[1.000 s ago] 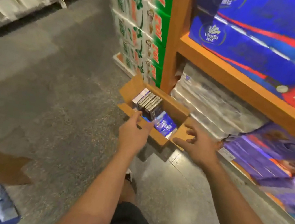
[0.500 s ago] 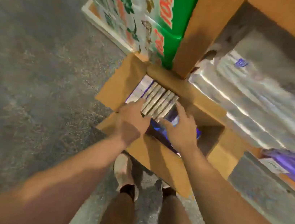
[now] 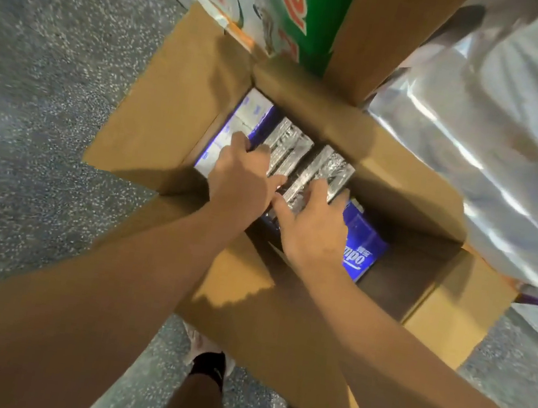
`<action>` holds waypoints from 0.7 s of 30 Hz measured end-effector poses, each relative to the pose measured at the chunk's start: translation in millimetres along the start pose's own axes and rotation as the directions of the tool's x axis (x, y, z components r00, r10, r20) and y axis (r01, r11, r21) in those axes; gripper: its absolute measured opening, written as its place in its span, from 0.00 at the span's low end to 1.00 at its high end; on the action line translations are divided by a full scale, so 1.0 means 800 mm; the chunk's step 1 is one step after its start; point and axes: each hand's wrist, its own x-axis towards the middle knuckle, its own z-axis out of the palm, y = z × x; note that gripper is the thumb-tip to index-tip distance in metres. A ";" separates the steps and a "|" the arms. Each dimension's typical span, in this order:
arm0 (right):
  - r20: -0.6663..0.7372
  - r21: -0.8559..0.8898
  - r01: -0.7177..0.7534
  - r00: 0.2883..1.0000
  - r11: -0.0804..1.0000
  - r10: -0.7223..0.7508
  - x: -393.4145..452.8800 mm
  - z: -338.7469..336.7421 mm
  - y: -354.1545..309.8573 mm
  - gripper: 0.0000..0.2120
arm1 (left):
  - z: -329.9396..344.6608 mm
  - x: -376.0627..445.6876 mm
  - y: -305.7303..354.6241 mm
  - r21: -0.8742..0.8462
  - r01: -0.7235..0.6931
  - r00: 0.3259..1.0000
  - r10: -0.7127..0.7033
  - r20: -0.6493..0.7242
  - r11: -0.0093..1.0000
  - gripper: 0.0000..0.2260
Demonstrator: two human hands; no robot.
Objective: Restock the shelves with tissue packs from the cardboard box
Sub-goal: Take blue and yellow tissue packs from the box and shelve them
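An open cardboard box (image 3: 176, 114) stands on the floor against the shelf post, its flaps folded outward. Inside it, a row of silver-wrapped tissue packs (image 3: 321, 166) stands on edge. A white and blue pack (image 3: 238, 120) leans at the box's left wall, and a blue Tempo pack (image 3: 361, 251) lies at the right. My left hand (image 3: 243, 179) is inside the box, fingers curled down over the left end of the silver row. My right hand (image 3: 312, 227) grips the right end, fingers over the far side and thumb pointing left. The packs under both hands are hidden.
An orange wooden shelf post (image 3: 382, 29) rises right behind the box. Large clear-wrapped bundles (image 3: 476, 146) fill the bottom shelf on the right. Stacked green and white cartons (image 3: 288, 9) stand at the back left. Grey speckled floor (image 3: 55, 70) lies to the left, and my shoe (image 3: 208, 358) is below the box.
I have bent closer over the box. Both hands went from above its near edge down into it and closed on the upright silver packs.
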 end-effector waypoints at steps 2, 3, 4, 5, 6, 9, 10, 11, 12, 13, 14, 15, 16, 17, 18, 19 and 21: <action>-0.035 0.012 -0.064 0.997 0.998 0.064 0.010 0.002 -0.005 0.30 | -0.002 0.007 0.006 0.105 -0.024 0.998 0.018 0.053 0.994 0.20; -0.051 0.019 -0.087 0.995 0.996 0.088 0.012 0.001 -0.007 0.33 | -0.003 0.009 0.007 0.135 -0.041 0.997 0.032 0.069 0.990 0.22; -0.062 0.030 -0.100 0.993 0.995 0.102 0.015 0.002 -0.006 0.35 | -0.005 0.011 0.009 0.152 -0.044 0.997 0.033 0.075 0.987 0.24; -0.065 0.053 -0.112 0.991 0.992 0.115 0.016 0.001 -0.005 0.36 | -0.006 0.013 0.007 0.164 -0.043 0.996 0.030 0.079 0.986 0.26; -0.067 0.093 -0.125 0.989 0.988 0.132 0.015 -0.001 -0.002 0.37 | -0.005 0.015 0.005 0.171 -0.042 0.995 0.026 0.094 0.984 0.28; -0.100 0.267 -0.140 0.980 0.953 0.172 0.004 -0.011 0.015 0.29 | 0.001 0.009 -0.002 0.169 -0.071 0.985 0.042 0.167 0.983 0.31; -0.118 0.316 -0.135 0.977 0.939 0.180 -0.003 -0.018 0.021 0.25 | 0.000 0.006 -0.003 0.145 -0.070 0.985 0.045 0.168 0.987 0.30; -0.129 0.354 -0.128 0.974 0.926 0.184 -0.012 -0.025 0.025 0.23 | -0.005 0.001 -0.004 0.106 -0.063 0.986 0.046 0.158 0.992 0.29; -0.135 0.385 -0.126 0.972 0.914 0.191 -0.021 -0.034 0.028 0.22 | -0.014 -0.003 -0.004 0.063 -0.046 0.989 0.037 0.142 0.997 0.29; -0.140 0.410 -0.124 0.970 0.904 0.196 -0.033 -0.046 0.029 0.23 | -0.028 -0.010 -0.003 0.024 -0.026 0.992 0.023 0.121 0.999 0.27; -0.146 0.425 -0.114 0.970 0.898 0.193 -0.047 -0.061 0.028 0.23 | -0.046 -0.018 -0.003 -0.015 0.005 0.994 -0.003 0.105 1.000 0.26; -0.156 0.436 -0.097 0.971 0.895 0.181 -0.063 -0.080 0.025 0.23 | -0.067 -0.029 -0.002 -0.065 0.037 0.995 -0.031 0.090 0.997 0.26; -0.177 0.445 -0.070 0.970 0.893 0.164 -0.080 -0.101 0.019 0.23 | -0.092 -0.041 -0.002 -0.127 0.058 0.996 -0.049 0.075 0.990 0.26; -0.208 0.446 -0.033 0.968 0.894 0.140 -0.098 -0.125 0.009 0.23 | -0.121 -0.055 0.000 -0.198 0.058 0.998 -0.049 0.051 0.978 0.27; -0.238 0.437 0.014 0.966 0.899 0.100 -0.118 -0.153 -0.006 0.23 | -0.151 -0.068 0.000 -0.274 0.042 0.999 -0.038 0.020 0.961 0.28; -0.264 0.419 0.066 0.963 0.905 0.052 -0.138 -0.181 -0.022 0.23 | -0.188 -0.082 0.003 -0.350 0.021 1.000 -0.027 -0.013 0.936 0.29; -0.327 0.398 0.173 0.944 0.901 -0.037 -0.178 -0.241 -0.062 0.24 | -0.267 -0.110 0.013 -0.477 -0.003 0.998 -0.027 -0.056 0.879 0.30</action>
